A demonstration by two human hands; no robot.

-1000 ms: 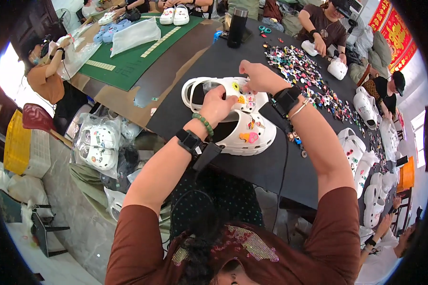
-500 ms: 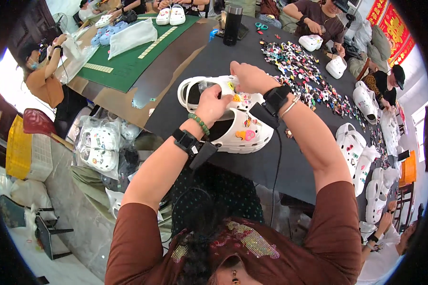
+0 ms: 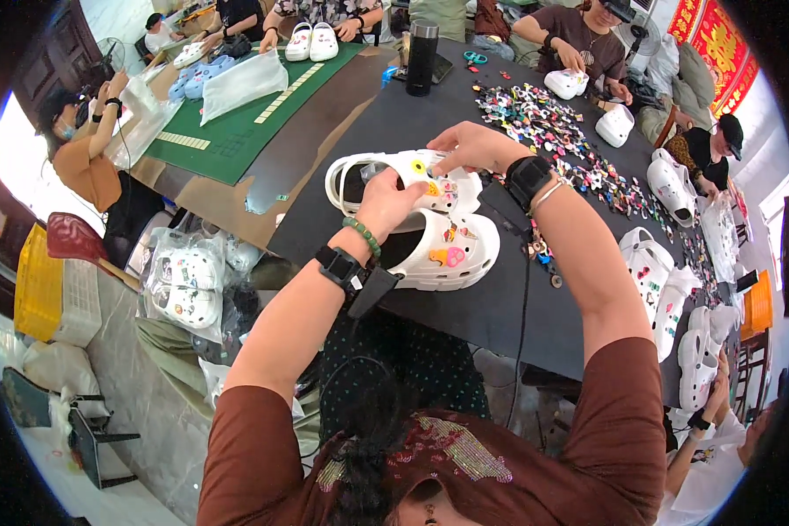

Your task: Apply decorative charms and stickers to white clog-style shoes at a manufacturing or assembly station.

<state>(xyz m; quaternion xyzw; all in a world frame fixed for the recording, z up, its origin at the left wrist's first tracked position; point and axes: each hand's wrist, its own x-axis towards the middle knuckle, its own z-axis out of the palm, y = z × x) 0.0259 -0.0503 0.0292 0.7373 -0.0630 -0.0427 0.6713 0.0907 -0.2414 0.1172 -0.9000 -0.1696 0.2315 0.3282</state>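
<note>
Two white clogs with colourful shoe charms lie side by side on the dark table before me. My left hand (image 3: pixel 390 206) is closed on the farther clog (image 3: pixel 349 186), thumb and fingers at the edge of its foot opening. At that clog's upper, my right hand (image 3: pixel 473 147) has its fingers over the far side and its thumb near the charms. A yellow flower charm (image 3: pixel 419 167) shows between the two hands. The nearer clog (image 3: pixel 465 273) carries several charms, including a pink and orange one (image 3: pixel 447 257); my left wrist partly hides its heel end.
Loose charms (image 3: pixel 579 158) spread along the table beyond my right arm. More white clogs (image 3: pixel 647 279) stand at the right edge. A black tumbler (image 3: pixel 422 60) stands at the back. A cable (image 3: pixel 524 324) hangs past the front edge. Co-workers sit around the tables.
My right hand has shifted slightly right along the farther clog, uncovering the yellow flower charm. My left hand keeps its hold. More loose charms show beside my right forearm.
</note>
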